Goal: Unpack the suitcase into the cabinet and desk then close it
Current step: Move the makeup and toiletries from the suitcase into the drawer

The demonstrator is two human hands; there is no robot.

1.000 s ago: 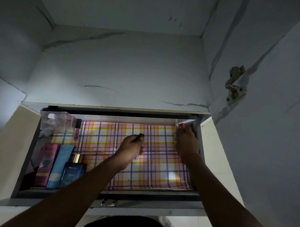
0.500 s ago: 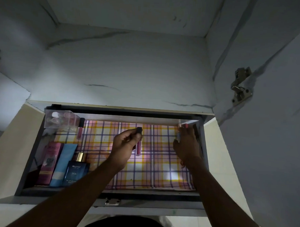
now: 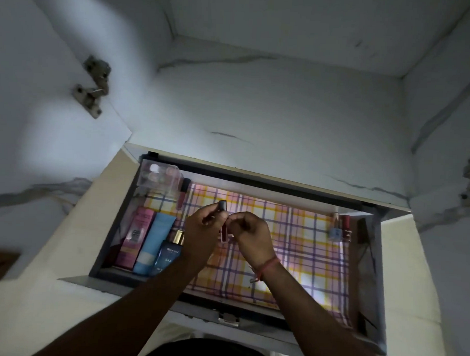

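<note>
Right hand moved from the drawer's right edge to frame centre, fingers curled beside the slim dark-red lip gloss tube with black cap; whether it touches, cannot tell. Left hand pinches the tube above the plaid-lined grey drawer.

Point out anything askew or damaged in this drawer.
Nothing looks spilled or broken. The pink box, blue tube and perfume bottle lie neatly side by side; the left hand holds a lip gloss tube.
</note>
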